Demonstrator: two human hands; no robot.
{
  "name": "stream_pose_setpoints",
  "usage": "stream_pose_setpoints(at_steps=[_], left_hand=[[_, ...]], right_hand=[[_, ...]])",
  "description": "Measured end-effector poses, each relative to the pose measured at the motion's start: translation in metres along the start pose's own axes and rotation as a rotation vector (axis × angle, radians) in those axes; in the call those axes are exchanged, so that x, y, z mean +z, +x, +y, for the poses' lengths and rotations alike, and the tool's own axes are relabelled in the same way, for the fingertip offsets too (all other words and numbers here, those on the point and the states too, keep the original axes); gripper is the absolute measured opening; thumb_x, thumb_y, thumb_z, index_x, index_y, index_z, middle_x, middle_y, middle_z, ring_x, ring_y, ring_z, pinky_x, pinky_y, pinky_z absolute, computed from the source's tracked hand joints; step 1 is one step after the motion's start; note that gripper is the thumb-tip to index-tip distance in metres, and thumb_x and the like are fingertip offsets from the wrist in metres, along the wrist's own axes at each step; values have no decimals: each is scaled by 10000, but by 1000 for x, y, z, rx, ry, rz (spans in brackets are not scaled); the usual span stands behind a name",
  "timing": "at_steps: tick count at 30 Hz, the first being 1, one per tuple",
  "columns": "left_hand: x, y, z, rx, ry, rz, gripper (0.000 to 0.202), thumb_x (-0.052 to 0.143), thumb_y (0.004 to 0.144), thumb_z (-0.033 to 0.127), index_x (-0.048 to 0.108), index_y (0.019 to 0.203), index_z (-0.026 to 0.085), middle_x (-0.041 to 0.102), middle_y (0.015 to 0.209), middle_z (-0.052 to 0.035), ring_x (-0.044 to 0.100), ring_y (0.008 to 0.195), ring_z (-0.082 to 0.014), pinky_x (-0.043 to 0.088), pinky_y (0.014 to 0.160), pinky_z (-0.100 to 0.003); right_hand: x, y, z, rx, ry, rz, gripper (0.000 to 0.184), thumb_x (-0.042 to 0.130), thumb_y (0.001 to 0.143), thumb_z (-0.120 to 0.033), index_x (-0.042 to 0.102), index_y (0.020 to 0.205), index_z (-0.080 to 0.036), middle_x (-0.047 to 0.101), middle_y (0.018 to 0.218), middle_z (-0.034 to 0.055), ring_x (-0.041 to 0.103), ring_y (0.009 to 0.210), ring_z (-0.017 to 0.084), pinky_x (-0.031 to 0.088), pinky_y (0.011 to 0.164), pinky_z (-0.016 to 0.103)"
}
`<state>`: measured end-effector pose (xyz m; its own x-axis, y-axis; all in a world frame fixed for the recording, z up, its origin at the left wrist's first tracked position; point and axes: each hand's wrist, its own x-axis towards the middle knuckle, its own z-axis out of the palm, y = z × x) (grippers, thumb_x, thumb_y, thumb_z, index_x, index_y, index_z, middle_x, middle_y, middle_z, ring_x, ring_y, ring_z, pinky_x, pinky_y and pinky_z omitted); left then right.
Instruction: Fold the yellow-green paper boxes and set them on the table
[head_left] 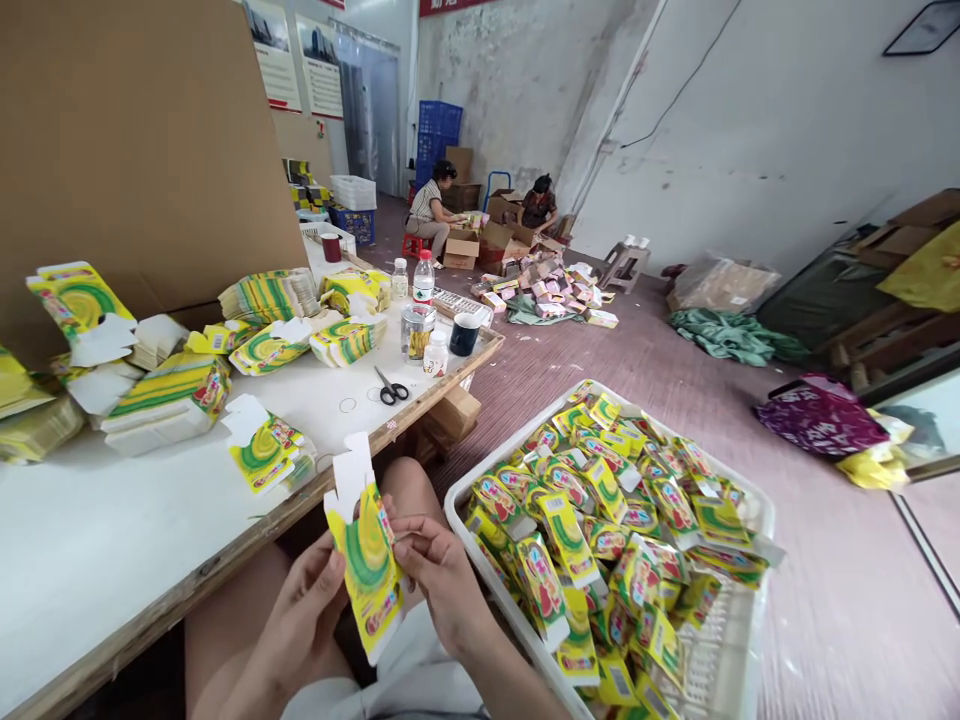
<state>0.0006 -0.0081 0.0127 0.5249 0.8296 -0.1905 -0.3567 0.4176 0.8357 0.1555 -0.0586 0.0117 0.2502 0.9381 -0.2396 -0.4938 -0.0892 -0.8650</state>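
Note:
A yellow and green printed small carton (366,570) is held upright over my lap, its white top flaps standing open. My left hand (311,595) grips its left edge, thumb on the printed face. My right hand (442,575) is closed at the carton's right side, thumb and forefinger pinching near its upper edge. The fingertips behind the carton are hidden. To the right, a white plastic crate (759,500) is heaped with folded-up cartons (562,540) of the same print. On the table at left lie a few flat cartons (266,450) and bundled stacks of flat cartons (176,395).
Scissors (391,387) lie near the table's (150,540) edge. Beside them are a dark mug (465,334), a tin can (417,332), small jars and a water bottle (424,278). Two people (431,210) sit at the back near pink boxes (551,285). A purple bag (821,415) lies at right.

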Motion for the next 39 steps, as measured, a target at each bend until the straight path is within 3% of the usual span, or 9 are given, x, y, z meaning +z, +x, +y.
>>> stream_pose_setpoints(at_steps=[4,12,16,19,24,26,30,36,39], left_hand=[[6,0,5,-68,-134,-83,452,812,690,477,763,1070,238,774,1127,-119,705,1070,-340,588,908,-412],[17,4,-2,-48,-25,81,405,814,721,402,724,1040,169,806,947,-97,744,918,-284,606,754,-336],[19,8,-9,10,118,124,477,792,740,433,609,1098,177,797,937,-77,745,883,-263,597,710,-311],[20,7,-9,106,174,148,597,782,767,385,417,1222,259,790,954,-45,745,895,-237,587,718,-293],[17,-2,3,56,219,-85,598,666,881,344,300,1347,270,747,1090,-104,696,1063,-258,566,795,-313],[16,-4,9,27,214,-175,583,639,901,333,304,1373,268,739,1101,-112,684,1086,-269,557,806,-316],[14,-6,13,38,193,-223,599,612,918,321,283,1418,297,736,1087,-92,679,1080,-272,543,825,-329],[13,-10,5,-27,231,-247,361,649,894,322,501,1220,265,750,1022,-59,702,930,-220,530,747,-272],[14,-12,2,-19,188,-249,525,647,899,317,376,1348,316,741,1063,-56,694,960,-212,528,768,-277]], right_hand=[[0,-5,4,-10,-46,-11,352,824,692,-457,739,891,-179,667,687,4,488,568,107,342,543,228],[-1,-10,1,-118,-282,12,311,772,743,-460,721,813,-161,673,728,24,551,654,152,459,646,282],[-3,-12,3,-189,-391,70,249,688,826,-400,660,747,-165,616,691,7,501,620,137,415,596,265],[-5,-12,-4,-241,-440,93,146,679,839,-329,644,833,-188,582,696,-18,474,607,125,389,585,254],[-8,-12,-26,-235,-379,-143,469,677,844,-293,519,1285,-269,642,1126,67,627,891,201,503,771,328],[-8,-12,-30,-206,-303,-194,529,673,858,-307,443,1334,-295,644,1120,76,641,905,220,515,809,371],[-11,-12,-29,-230,-237,-193,492,678,867,-325,419,1284,-301,663,1032,70,649,906,229,517,825,386],[-19,-10,-32,-333,-555,-204,195,589,929,-373,699,923,-211,668,789,27,593,686,154,456,625,256],[-20,-7,-33,-374,-578,-175,242,587,931,-366,715,803,-205,663,763,32,603,728,164,458,689,269]])
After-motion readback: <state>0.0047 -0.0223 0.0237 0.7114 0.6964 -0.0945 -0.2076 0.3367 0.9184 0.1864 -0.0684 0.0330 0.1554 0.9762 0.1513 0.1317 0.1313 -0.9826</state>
